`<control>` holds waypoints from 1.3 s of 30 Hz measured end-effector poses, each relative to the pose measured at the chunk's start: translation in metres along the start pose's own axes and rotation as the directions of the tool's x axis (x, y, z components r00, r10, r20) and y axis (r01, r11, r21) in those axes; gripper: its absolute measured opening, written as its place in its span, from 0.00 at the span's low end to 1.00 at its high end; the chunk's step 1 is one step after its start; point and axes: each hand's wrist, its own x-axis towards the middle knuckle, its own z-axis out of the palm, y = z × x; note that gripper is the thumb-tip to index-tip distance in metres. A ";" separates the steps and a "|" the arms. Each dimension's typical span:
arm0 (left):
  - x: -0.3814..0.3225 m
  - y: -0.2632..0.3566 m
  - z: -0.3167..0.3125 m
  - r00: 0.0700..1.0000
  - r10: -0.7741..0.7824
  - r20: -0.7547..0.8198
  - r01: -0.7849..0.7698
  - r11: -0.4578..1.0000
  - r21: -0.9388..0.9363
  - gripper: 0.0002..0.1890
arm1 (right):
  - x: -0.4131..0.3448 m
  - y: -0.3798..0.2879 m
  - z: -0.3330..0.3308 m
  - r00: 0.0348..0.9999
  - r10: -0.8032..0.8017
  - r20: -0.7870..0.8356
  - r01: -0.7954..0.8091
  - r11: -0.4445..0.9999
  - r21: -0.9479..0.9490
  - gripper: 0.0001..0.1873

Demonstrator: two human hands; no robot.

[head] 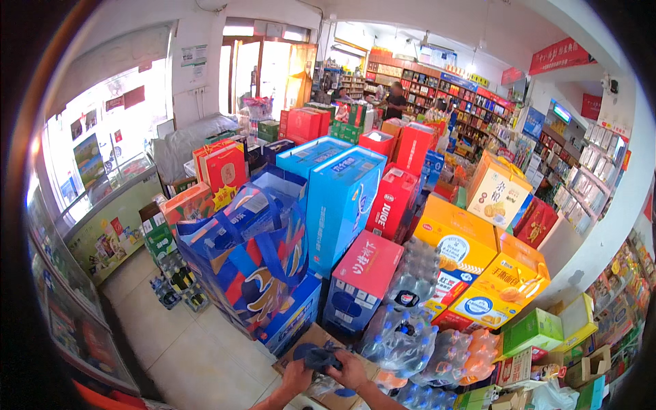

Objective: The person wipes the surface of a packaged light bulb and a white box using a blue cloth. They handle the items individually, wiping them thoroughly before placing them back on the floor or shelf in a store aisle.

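Note:
At the bottom middle of the head view, a crumpled dark grey-blue cloth (322,359) is held between my two hands. My left hand (298,375) grips its left end, and my right hand (350,370) has hold of its right end. Both are above a cardboard box (320,335) with dark blue round prints and some clear plastic on it. Behind the box stand a pink-topped blue carton (359,271) and a large blue patterned shopping bag (256,256). Shrink-wrapped bottles with blue caps (397,341) lie to the right of my right hand.
Tall blue gift boxes (338,200), yellow bread cartons (461,230) and orange drink bottles (479,353) are stacked ahead and to the right. Tiled floor (189,348) and a glass display case (77,307) are at left. A person in dark clothing (395,105) stands far back near shelves.

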 end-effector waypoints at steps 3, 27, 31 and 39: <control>0.004 0.013 -0.005 0.992 -0.115 0.057 0.116 0.993 -0.023 0.16 | -0.018 0.066 0.009 0.957 0.289 -0.025 -0.289 0.957 -0.015 0.23; -0.016 0.014 -0.020 0.988 -0.073 0.136 0.097 0.980 -0.176 0.38 | 0.003 0.082 0.029 0.998 -0.031 -0.060 0.030 0.999 -0.012 0.19; -0.017 -0.003 0.006 0.994 -0.060 0.097 0.074 0.986 -0.152 0.26 | -0.018 0.156 0.027 0.929 0.369 0.013 -0.368 0.928 -0.060 0.20; -0.004 -0.025 0.006 0.980 -0.196 -0.023 0.195 0.980 -0.030 0.15 | 0.022 -0.004 0.016 0.995 -0.017 0.101 0.006 0.994 0.107 0.19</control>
